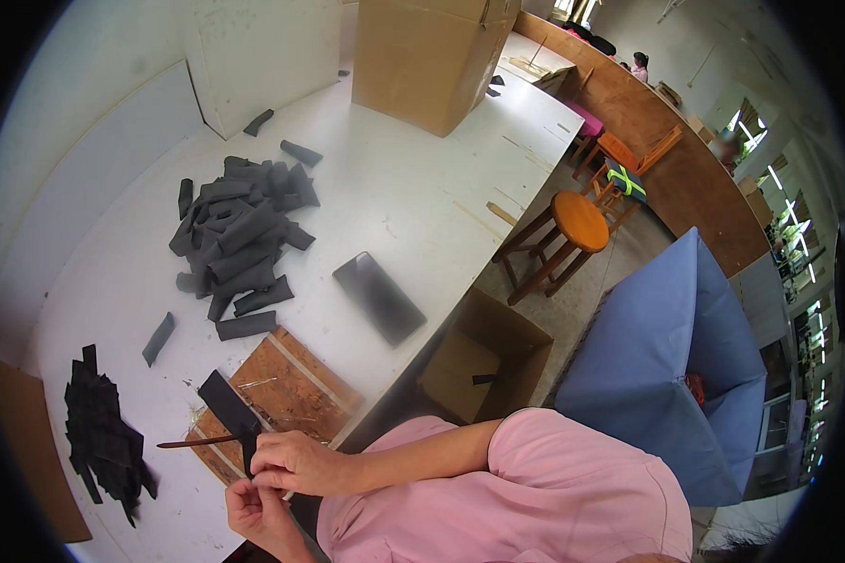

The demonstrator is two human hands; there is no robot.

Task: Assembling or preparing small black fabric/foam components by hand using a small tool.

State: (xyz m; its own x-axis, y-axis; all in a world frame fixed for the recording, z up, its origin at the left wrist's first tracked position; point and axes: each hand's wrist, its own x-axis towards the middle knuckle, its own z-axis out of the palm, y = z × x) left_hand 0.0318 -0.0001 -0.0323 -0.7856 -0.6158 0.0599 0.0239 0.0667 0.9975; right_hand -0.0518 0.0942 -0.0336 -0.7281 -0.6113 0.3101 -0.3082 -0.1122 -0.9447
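Note:
My right hand (302, 463) is closed on the lower end of a black fabric piece (225, 402), in a pinch. Just below it, my left hand (256, 509) has its fingers curled against the same end; the fingertips of both hands meet there. A thin brown stick (195, 443) points left from beside the black fabric piece, and I cannot tell what holds it. Under the hands lies a worn wooden board (286, 387) at the table's near edge. Rolled dark grey fabric pieces (244, 225) form a heap farther off, and flat black strips (101, 436) are piled at the left.
A dark phone-like slab (380, 298) lies on the white table (422, 192). A large cardboard box (422, 61) stands at the back. Right of the table are an open cardboard box (526, 361), an orange stool (579, 221) and a big blue fabric bin (629, 347). People are far off.

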